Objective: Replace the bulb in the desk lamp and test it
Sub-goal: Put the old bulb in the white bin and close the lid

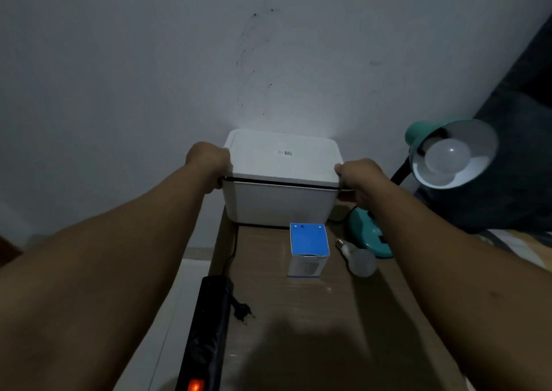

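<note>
A teal desk lamp stands at the table's right, its shade tilted toward me with an unlit white bulb screwed in. A second white bulb lies loose on the wooden table beside a blue-topped bulb carton. At the table's far end sits a white storage box. My left hand grips the left edge of its lid and my right hand grips the right edge. A dark gap shows between lid and box.
A black power strip with a glowing orange switch lies along the table's left edge. An unplugged black plug rests beside it. A plain wall stands right behind the box; dark fabric fills the right side.
</note>
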